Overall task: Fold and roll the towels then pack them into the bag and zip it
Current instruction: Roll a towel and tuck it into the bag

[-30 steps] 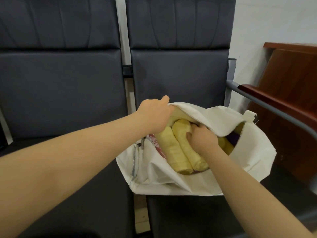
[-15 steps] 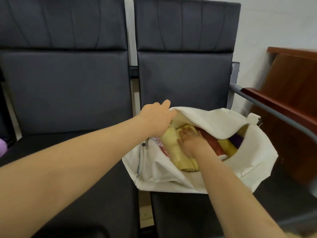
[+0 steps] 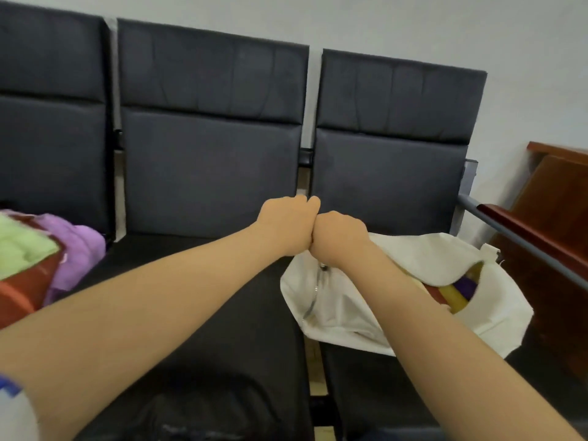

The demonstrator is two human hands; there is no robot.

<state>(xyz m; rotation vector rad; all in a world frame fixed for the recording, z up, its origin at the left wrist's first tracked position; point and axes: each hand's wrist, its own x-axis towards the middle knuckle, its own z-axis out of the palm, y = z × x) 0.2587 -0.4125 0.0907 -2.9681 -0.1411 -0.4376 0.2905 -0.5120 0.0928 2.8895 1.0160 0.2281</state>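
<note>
One white bag (image 3: 429, 259), crumpled, mouth gaping, coloured towels (image 3: 453, 294) showing inside.

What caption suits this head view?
Left hand and right hand grip the unzipped white bag on a black seat; rolled towels show inside.

Dark padded chairs (image 3: 210, 167) against pale wall (image 3: 381, 23); wooden furniture (image 3: 553, 198) right.
</note>
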